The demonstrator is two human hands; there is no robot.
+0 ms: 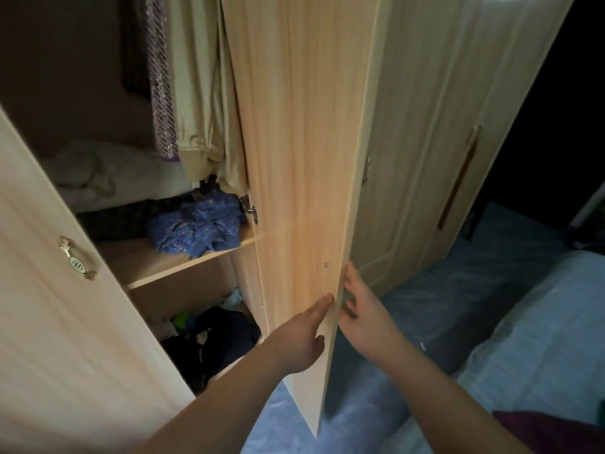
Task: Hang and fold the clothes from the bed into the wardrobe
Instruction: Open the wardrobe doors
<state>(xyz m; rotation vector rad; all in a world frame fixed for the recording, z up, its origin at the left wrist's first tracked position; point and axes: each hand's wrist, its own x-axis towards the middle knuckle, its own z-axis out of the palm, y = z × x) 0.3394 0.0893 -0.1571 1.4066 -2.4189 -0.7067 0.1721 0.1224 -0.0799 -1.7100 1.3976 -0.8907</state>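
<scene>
Head view: we stand at the wardrobe (409, 126), and one door (304, 158) is swung out toward us. Our left hand (302, 339) lies flat on the inside of this door, with fingers straight and nothing in it. Our right hand (366, 319) is on the other side, at the door's edge. Its fingers are long and loose. They touch the wood but do not grab it. Inside, up high, a beige garment (203, 93) and a purple patterned garment (160, 93) hang side by side. Below them a crumpled blue cloth (196, 224) sits on the shelf (157, 267), near a white bundle (108, 172). Under the shelf lie dark clothes (222, 335). The other door (49, 322), with a gold handle (77, 262), stands open on the left. The bed (540, 322) is on the right, with a dark red cloth (556, 430) on its near corner
</scene>
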